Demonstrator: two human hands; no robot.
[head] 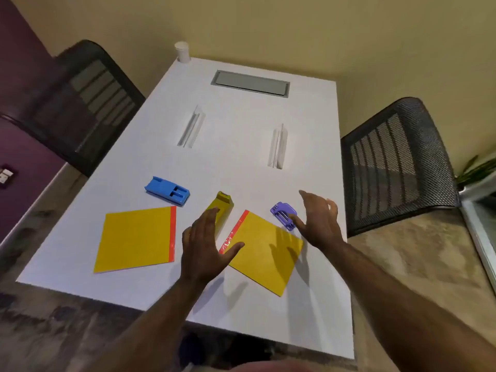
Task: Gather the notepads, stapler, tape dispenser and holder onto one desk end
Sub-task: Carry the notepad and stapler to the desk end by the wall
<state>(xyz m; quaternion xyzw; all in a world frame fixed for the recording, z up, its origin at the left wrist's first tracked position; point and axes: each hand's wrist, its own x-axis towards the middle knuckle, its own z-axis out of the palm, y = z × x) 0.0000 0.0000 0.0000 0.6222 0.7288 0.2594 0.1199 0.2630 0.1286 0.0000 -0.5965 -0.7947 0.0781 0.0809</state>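
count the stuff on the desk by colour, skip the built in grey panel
yellow: 3, two notepads and one stapler-like tool
blue: 1
purple: 1
clear: 2 stands
white: 1 cup
total: 8

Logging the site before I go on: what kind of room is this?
Probably an office meeting room: a white desk with a built-in cable hatch, mesh office chairs on either side, stationery laid out.
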